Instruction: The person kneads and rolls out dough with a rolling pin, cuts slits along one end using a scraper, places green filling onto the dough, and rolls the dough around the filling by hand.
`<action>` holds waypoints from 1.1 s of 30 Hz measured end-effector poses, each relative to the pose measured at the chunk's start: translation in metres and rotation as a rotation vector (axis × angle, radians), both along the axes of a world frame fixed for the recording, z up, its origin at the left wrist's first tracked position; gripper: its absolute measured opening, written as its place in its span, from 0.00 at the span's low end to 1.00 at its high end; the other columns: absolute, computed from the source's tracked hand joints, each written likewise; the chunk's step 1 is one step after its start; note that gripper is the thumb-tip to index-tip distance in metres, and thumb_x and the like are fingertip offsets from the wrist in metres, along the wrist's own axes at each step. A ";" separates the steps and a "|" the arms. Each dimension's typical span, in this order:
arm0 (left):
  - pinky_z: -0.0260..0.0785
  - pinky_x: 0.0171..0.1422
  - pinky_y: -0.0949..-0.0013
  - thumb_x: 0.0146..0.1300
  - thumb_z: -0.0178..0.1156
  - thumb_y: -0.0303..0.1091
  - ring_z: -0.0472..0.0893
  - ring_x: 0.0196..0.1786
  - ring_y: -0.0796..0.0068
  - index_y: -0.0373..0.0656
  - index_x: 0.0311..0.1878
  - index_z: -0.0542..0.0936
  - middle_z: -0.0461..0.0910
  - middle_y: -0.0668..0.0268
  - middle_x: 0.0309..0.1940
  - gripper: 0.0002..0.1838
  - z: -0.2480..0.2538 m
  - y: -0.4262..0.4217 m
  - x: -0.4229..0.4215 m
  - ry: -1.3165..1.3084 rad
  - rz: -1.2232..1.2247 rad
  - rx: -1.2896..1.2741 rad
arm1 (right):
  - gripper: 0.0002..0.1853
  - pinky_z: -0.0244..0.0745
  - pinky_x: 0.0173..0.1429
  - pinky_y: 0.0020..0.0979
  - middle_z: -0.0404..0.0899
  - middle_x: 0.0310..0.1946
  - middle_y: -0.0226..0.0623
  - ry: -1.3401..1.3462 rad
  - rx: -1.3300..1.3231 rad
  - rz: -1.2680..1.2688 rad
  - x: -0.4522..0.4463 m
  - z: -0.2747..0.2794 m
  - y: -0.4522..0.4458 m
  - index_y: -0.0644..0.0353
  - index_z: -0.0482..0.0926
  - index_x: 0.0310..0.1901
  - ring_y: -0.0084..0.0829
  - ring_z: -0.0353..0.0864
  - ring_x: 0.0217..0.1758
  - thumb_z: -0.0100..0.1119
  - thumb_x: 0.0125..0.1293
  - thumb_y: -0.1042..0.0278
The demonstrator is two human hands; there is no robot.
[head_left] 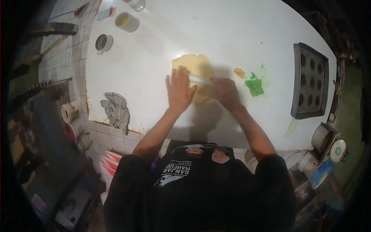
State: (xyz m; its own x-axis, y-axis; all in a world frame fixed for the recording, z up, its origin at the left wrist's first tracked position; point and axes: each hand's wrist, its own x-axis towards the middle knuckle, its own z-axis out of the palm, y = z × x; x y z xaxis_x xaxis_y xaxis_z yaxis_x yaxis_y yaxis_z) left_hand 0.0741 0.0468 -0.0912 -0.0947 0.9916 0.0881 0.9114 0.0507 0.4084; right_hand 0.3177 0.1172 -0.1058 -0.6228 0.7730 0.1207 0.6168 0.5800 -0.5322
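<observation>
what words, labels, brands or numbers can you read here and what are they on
"GANJAR": black shirt, upside down in the picture
"MAHFUD": same shirt, next line
Smaller lines beside those words: too small and blurred to read
Flat blue and red item at the table's far left: any print is too small to read

The person's left forearm and right forearm reach forward, angling inward. The left hand is palm-down, its fingers outstretched and slightly blurred; the right hand, apart from it, is curled, its back facing up.
</observation>
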 end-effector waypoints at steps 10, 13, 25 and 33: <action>0.39 0.90 0.25 0.83 0.55 0.47 0.50 0.93 0.44 0.43 0.91 0.56 0.54 0.49 0.91 0.40 -0.043 0.118 0.023 0.029 0.139 0.013 | 0.28 0.76 0.66 0.44 0.78 0.60 0.33 -0.063 0.288 0.143 -0.024 -0.037 0.108 0.29 0.82 0.72 0.38 0.80 0.62 0.71 0.72 0.59; 0.38 0.91 0.25 0.85 0.52 0.46 0.47 0.93 0.40 0.40 0.90 0.56 0.52 0.45 0.91 0.38 -0.034 0.148 0.012 0.049 0.233 -0.035 | 0.27 0.77 0.62 0.41 0.78 0.57 0.30 -0.097 0.218 0.205 -0.038 -0.039 0.139 0.28 0.82 0.71 0.36 0.81 0.57 0.73 0.71 0.53; 0.41 0.91 0.33 0.85 0.54 0.41 0.45 0.92 0.32 0.31 0.89 0.56 0.53 0.39 0.90 0.39 0.008 0.152 -0.045 -0.257 0.411 0.359 | 0.22 0.79 0.58 0.40 0.81 0.47 0.34 0.120 0.240 0.301 -0.065 -0.019 0.214 0.49 0.84 0.61 0.38 0.82 0.53 0.73 0.71 0.51; 0.42 0.91 0.32 0.81 0.59 0.44 0.52 0.91 0.35 0.36 0.90 0.56 0.58 0.47 0.89 0.43 -0.013 0.034 0.062 -0.043 0.203 0.074 | 0.24 0.74 0.74 0.46 0.81 0.58 0.37 -0.093 0.143 0.544 -0.006 -0.030 0.158 0.43 0.83 0.65 0.42 0.80 0.67 0.74 0.69 0.53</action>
